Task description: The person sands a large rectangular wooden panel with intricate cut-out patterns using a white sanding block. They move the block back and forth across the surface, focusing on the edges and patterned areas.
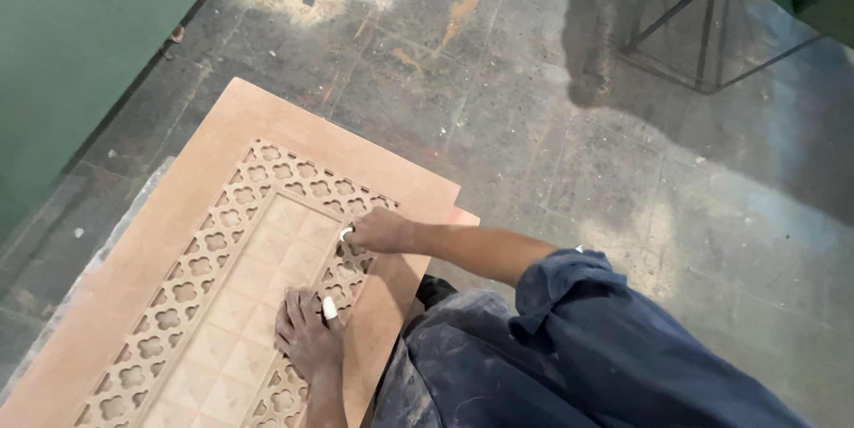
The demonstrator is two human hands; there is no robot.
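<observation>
Hands down on a carved wooden panel (178, 214), flat and pale brown, lying low over the grey floor (551, 152). Left hand (307, 335) pressed flat on the panel, fingers spread wide, holding nothing, with a white wrap on one finger (329, 308). Right hand (378, 230) curled narrow, fingertips pinched down on the carved edge, a bit of white (346, 232) at the fingertips. Cannot tell if that white bit is a wrap or a small thing held.

Panel with a wide plain rim, then a border of cut-out flower shapes (200, 254), then a middle field of raised squares (258, 303). Left hand partly on the squares, partly on the flower border. Right hand on the flower border near the far corner, well up from the left hand.

Blue sleeve (569, 290) rolled up on the right arm, dusty blue clothes (498, 366) just beside the panel's near edge. Green wall (80, 54) off to the left. Metal legs of a green chair (703, 28) far off at the top right. Pale dust marks scattered on the floor.
</observation>
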